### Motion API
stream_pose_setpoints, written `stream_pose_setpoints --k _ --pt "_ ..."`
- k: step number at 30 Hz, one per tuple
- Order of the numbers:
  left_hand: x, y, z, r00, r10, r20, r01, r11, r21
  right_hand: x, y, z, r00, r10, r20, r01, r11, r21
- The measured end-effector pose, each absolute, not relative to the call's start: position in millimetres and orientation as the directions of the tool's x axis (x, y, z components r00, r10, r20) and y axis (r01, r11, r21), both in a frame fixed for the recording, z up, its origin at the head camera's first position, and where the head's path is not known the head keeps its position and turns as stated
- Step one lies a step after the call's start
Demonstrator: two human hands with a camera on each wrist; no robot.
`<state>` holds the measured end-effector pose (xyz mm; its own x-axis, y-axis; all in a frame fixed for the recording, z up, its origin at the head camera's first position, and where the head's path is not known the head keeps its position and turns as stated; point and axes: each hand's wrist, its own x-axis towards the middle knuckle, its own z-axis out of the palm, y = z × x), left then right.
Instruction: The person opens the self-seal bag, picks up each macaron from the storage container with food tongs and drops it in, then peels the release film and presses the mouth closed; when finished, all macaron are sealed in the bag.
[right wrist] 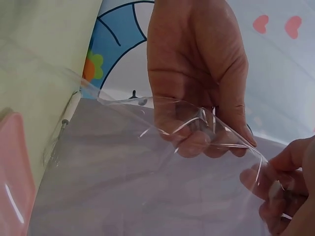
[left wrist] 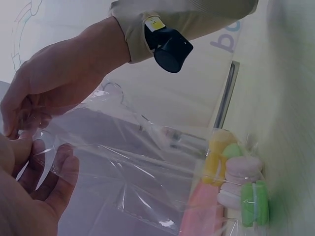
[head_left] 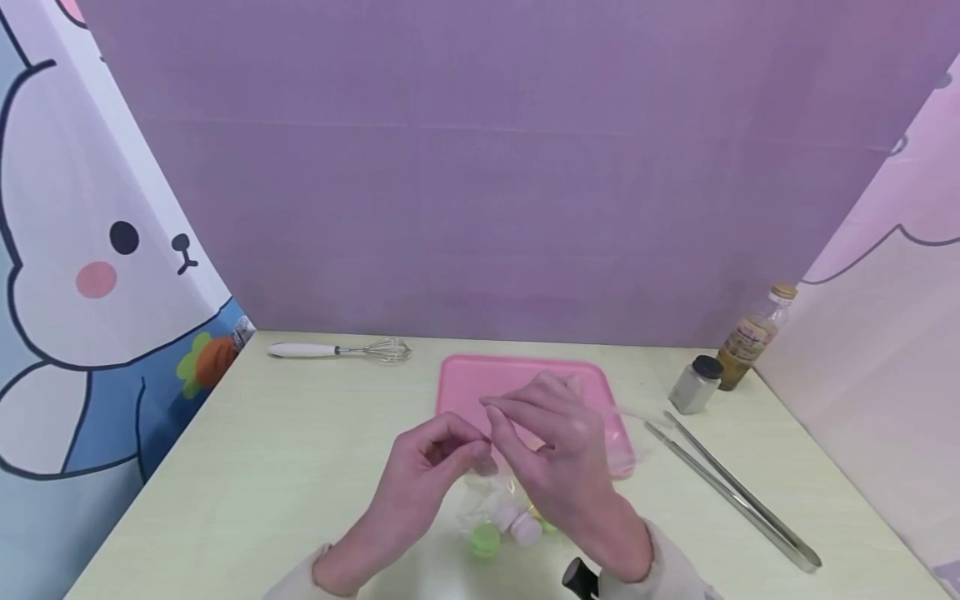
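Note:
A clear plastic bag [left wrist: 142, 182] hangs between my two hands, with several macarons at its bottom near the table. Among them are a green macaron [left wrist: 255, 204], a pale lilac macaron [left wrist: 243, 169] and yellow ones [left wrist: 212, 164]. My left hand [head_left: 423, 475] pinches the top of the bag between thumb and fingers. Close beside it, my right hand [head_left: 562, 454] pinches the same upper edge, fingertips almost meeting the left ones. In the right wrist view the film stretches across the left hand's fingers [right wrist: 192, 142].
A pink tray [head_left: 480, 375] lies behind the hands. At the back left is a whisk [head_left: 337, 350] with a white handle. To the right are metal tongs [head_left: 738, 496], a small black-capped jar [head_left: 695, 385] and a corked bottle [head_left: 753, 337] by the wall.

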<state>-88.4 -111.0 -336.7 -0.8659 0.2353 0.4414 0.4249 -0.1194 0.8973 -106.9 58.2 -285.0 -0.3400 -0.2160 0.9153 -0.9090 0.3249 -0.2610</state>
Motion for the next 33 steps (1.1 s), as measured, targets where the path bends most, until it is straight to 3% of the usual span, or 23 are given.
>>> stream_pose_setpoints --k 9,33 --pt "-87 -111 -335 -0.831 0.250 0.497 0.474 -0.149 0.868 -107 53 -287 -0.350 -0.083 0.933 -0.903 0.294 -0.312" --pt "-88 -115 -333 -0.855 0.231 0.465 0.443 -0.143 0.885 -106 50 -286 -0.357 0.022 0.934 -0.914 0.199 -0.354"
